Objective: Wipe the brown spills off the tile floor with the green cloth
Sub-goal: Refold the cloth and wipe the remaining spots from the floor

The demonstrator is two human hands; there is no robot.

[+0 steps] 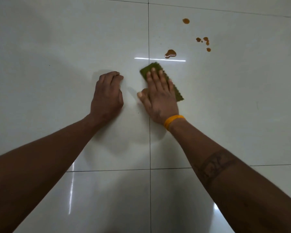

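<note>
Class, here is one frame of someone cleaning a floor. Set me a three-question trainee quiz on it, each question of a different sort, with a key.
1. True or false: the right hand lies flat on the green cloth.
2. Multiple choice: the brown spills that remain lie (A) beyond the cloth, up and to the right, (B) under the left hand, (C) beside the person's elbows.
3. Fill in: the left hand rests on the bare tile floor and holds ____.

Key: 1 true; 2 A; 3 nothing.
</note>
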